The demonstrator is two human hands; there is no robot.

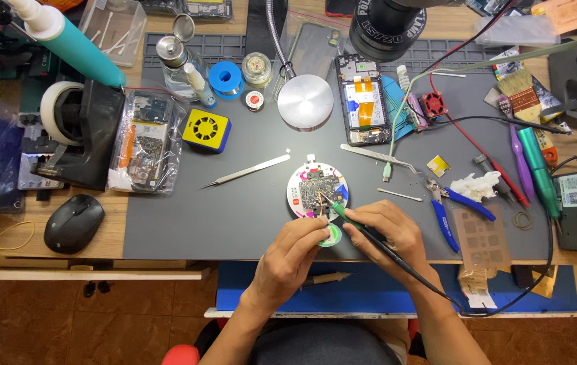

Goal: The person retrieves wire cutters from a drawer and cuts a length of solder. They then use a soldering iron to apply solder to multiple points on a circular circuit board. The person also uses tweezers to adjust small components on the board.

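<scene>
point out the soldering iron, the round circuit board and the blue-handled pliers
soldering iron (346, 217), head view, on its green grip
round circuit board (314, 184), head view, on its middle
blue-handled pliers (443, 220), head view, on the left blue handle

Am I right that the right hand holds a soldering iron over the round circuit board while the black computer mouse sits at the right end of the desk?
Not quite. In the head view the black computer mouse sits at the left end of the desk. The rest holds: the right hand holds the soldering iron over the round circuit board.
</scene>
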